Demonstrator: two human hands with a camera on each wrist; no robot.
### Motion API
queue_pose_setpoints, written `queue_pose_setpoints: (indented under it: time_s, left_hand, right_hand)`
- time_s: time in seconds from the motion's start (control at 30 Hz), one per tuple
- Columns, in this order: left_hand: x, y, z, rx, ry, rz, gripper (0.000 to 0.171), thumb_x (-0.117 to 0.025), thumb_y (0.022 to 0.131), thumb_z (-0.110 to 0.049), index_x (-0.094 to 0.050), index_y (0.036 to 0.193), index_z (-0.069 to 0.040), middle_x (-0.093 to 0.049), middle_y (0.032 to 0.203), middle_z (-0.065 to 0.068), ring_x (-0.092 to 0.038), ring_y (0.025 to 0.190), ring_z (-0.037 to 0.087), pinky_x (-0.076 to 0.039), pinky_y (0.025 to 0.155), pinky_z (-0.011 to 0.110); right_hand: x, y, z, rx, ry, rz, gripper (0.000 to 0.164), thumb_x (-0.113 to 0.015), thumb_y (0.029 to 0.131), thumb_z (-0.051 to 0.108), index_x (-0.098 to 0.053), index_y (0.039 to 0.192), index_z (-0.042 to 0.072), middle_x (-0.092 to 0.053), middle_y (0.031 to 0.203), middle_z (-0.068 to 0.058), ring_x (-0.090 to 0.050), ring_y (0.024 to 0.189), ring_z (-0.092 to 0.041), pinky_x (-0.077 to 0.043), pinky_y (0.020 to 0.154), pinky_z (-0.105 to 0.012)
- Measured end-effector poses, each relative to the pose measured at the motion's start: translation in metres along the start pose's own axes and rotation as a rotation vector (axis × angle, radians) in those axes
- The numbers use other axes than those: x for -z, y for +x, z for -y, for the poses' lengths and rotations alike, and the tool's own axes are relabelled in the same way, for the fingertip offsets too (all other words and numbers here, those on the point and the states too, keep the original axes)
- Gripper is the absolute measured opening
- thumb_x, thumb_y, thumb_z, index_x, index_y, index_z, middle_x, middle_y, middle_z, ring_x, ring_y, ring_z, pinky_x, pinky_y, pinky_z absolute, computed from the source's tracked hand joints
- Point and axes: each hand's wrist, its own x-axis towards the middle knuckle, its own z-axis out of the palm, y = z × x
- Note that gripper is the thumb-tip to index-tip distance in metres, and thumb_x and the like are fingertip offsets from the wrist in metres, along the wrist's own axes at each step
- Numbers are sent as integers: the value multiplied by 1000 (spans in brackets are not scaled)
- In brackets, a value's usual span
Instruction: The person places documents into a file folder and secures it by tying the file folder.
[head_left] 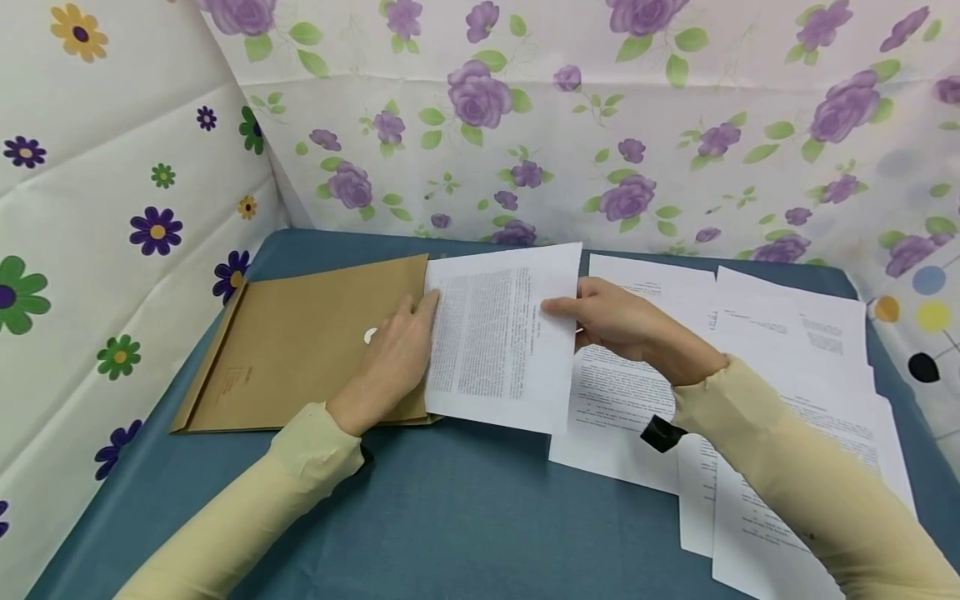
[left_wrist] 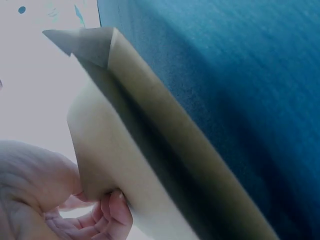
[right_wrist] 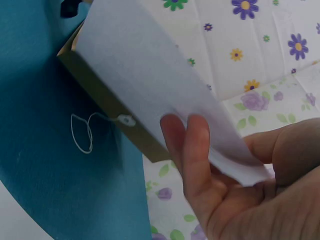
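Note:
A brown paper envelope [head_left: 307, 342] lies on the left of the table. My left hand [head_left: 393, 350] pinches its top layer by the open edge; the left wrist view shows the fingers [left_wrist: 117, 207] curled on that edge and the mouth gaping. My right hand [head_left: 626, 321] pinches a printed sheet of paper [head_left: 487, 333] at its right edge, thumb on top and fingers [right_wrist: 197, 145] beneath. The sheet's left end is at the envelope's mouth, hidden by the top layer; how far it reaches inside I cannot tell. A white string [right_wrist: 82, 135] hangs from a button on the envelope.
Several printed sheets [head_left: 802, 400] lie spread and overlapping on the right, partly under my right forearm. Blue cloth [head_left: 450, 508] covers the table. Flowered cloth walls [head_left: 480, 167] stand behind and at both sides.

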Motion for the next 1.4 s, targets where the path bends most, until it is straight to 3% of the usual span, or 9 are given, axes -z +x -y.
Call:
queue_pose_setpoints:
  time_s: [0.17, 0.3, 0.4, 0.57, 0.77, 0.87, 1.03, 1.17, 1.4]
  left_hand:
    - [1, -1, -2, 15, -51, -75, 42, -37, 106, 6, -39, 147, 15, -59, 117, 34, -68, 77, 39, -58, 57, 45]
    - [2, 0, -4, 29, -17, -126, 34, -42, 102, 8, -50, 132, 20, -61, 99, 31, -67, 70, 38, -57, 54, 44]
    - [3, 0, -5, 62, -19, -108, 27, -48, 99, 8, -59, 121, 19, -61, 92, 28, -67, 67, 37, -57, 53, 44]
    - [7, -1, -6, 148, -99, -44, 26, -54, 98, 5, -63, 119, 17, -64, 106, 31, -70, 81, 39, -59, 65, 45]
    - [9, 0, -8, 192, -136, -43, 26, -56, 98, 3, -63, 120, 17, -64, 108, 30, -69, 87, 38, -59, 70, 44]
    - [10, 2, -8, 186, -135, -50, 26, -57, 97, 4, -63, 119, 17, -64, 108, 30, -70, 86, 37, -60, 69, 43]
    - [12, 2, -7, 193, -141, -51, 26, -58, 96, 4, -64, 118, 17, -65, 109, 29, -69, 87, 37, -59, 71, 43]
    - [12, 2, -6, 197, -144, -45, 27, -58, 96, 4, -64, 119, 16, -65, 109, 29, -68, 85, 35, -58, 70, 43]
    - [12, 3, -8, 188, -138, -61, 27, -57, 95, 4, -64, 119, 16, -66, 108, 30, -67, 79, 33, -57, 65, 41]
  right_hand:
    - [6, -4, -1, -40, -64, -91, 37, -58, 106, 16, -55, 137, -5, -71, 117, -21, -72, 92, -29, -58, 64, -35]
    - [8, -8, -2, -36, -146, -153, 29, -62, 104, 12, -61, 123, -10, -73, 101, -19, -70, 77, -24, -59, 62, -34]
    - [3, -4, -4, 3, -207, -201, 22, -64, 102, 10, -65, 113, -10, -72, 87, -17, -67, 63, -22, -59, 62, -36]
    - [-9, 10, -8, 70, -248, -275, 19, -61, 105, 13, -69, 102, -4, -65, 70, -17, -63, 52, -26, -58, 57, -36]
    - [-16, 17, -6, 17, -194, -227, 29, -61, 105, 26, -64, 98, -2, -64, 75, -17, -62, 52, -22, -58, 59, -35]
    - [-15, 12, -3, -5, -162, -194, 26, -64, 104, 20, -61, 96, -5, -65, 76, -17, -65, 56, -23, -60, 64, -38]
    - [-19, 12, -1, 59, -168, -153, 13, -65, 100, 3, -64, 97, -9, -68, 73, -16, -70, 61, -26, -61, 70, -44]
    - [-26, 22, -4, 86, -168, -165, 11, -65, 100, 2, -67, 99, -9, -68, 73, -16, -70, 60, -24, -61, 69, -43]
    - [-43, 41, -9, 85, -62, -170, 14, -67, 99, 3, -69, 105, -9, -73, 77, -19, -71, 59, -22, -61, 69, -46]
